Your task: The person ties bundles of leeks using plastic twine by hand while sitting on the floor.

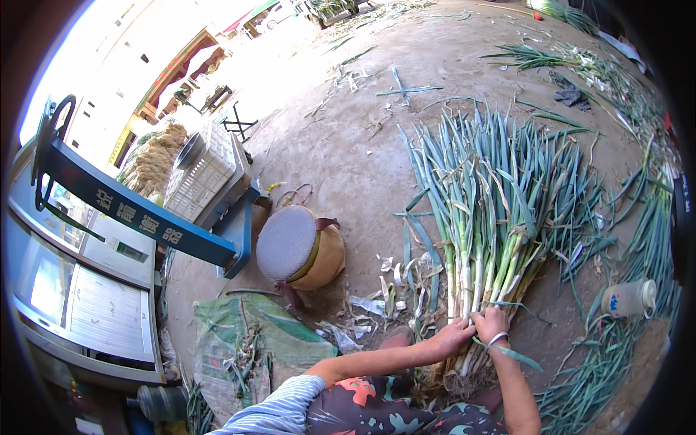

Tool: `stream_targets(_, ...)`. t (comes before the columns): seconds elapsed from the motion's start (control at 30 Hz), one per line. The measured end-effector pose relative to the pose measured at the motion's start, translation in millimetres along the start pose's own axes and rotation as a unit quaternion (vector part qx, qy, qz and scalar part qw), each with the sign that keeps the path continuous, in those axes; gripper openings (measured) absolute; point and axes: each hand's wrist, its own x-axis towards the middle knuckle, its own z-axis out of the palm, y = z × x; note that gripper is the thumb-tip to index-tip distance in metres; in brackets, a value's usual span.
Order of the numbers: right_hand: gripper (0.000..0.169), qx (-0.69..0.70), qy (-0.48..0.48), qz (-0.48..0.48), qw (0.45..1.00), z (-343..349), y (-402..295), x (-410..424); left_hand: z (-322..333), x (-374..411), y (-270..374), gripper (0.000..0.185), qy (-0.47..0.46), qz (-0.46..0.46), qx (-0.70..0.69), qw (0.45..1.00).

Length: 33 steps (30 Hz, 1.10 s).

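Note:
A large bundle of green onions (481, 217) lies on the ground before me, its leaves pointing away and its roots near my legs. My left hand (454, 338) and my right hand (491, 325) meet on top of the white stalks, just above the roots. Between them my fingers pinch a green leaf strip (511, 354), which runs across the bundle; one loose end sticks out to the right below my wrist. How far the strip goes around the underside is hidden. A white bracelet is on my right wrist.
Left of the bundle stand a round cushioned stool (288, 247) and a blue platform scale (136, 204). A green and white woven sack (261, 326) lies near my left side. At right, a plastic bottle (628, 298) rests among loose onion leaves (590, 375). Trimmings litter the ground.

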Motion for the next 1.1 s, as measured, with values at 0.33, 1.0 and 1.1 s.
stream_targets(0.33, 0.027, -0.048, -0.012, -0.024, 0.999, 9, 6, 11, -9, 0, 5, 0.035, -0.013, 0.014, -0.001, 1.000)
stream_targets(1.0, 0.008, 0.766, 0.065, 0.283, 0.574, -21, 56, -9, -15, 4, 11, 0.032, 0.001, -0.023, -0.026, 0.999)
stream_targets(1.1, 0.009, 0.725, 0.076, 0.295, 0.618, -29, 54, -27, -21, 8, 13, 0.023, 0.014, -0.044, -0.081, 0.996)
